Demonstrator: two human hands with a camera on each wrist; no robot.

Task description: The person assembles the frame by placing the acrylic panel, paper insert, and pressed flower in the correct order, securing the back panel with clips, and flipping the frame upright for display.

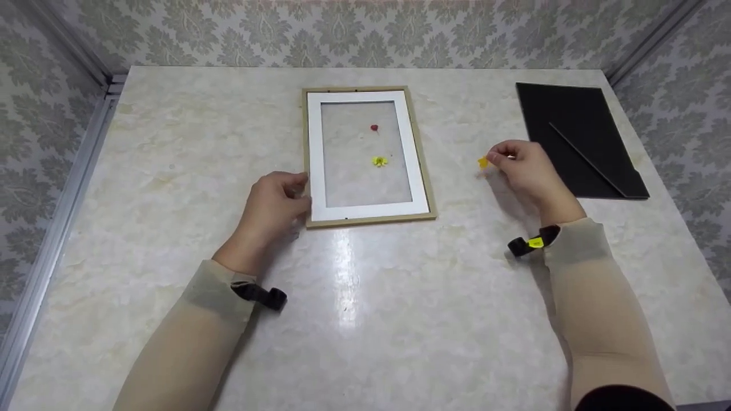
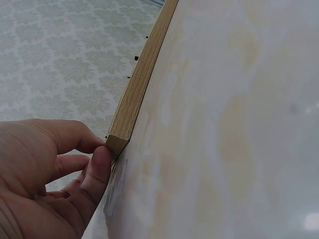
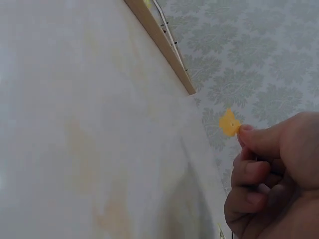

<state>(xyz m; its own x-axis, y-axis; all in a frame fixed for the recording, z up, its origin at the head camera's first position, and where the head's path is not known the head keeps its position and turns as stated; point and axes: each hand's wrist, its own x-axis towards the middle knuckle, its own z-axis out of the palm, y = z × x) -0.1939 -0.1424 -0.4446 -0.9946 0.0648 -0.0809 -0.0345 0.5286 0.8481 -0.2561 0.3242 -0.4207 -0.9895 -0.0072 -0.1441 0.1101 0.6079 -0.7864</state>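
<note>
A wooden picture frame (image 1: 432, 188) with a white inner mat lies on the table, its middle a see-through pane. Within the mat's opening sit a small red flower (image 1: 374, 128) and a yellow flower (image 1: 379, 162). My left hand (image 1: 274, 200) is at the frame's lower left side; in the left wrist view its thumb and forefinger pinch the frame's corner (image 2: 117, 143). To the right of the frame, my right hand (image 1: 522, 168) pinches an orange-yellow flower (image 3: 229, 123) between thumb and forefinger, the other fingers curled in.
A black backing board (image 1: 571, 114) lies at the table's right, with a thin dark strip (image 1: 588, 158) slanting across it. The marbled table (image 1: 171, 165) ends at a patterned wall (image 1: 342, 34) behind. Some small yellowish bits (image 3: 221, 231) show below my right hand in its wrist view.
</note>
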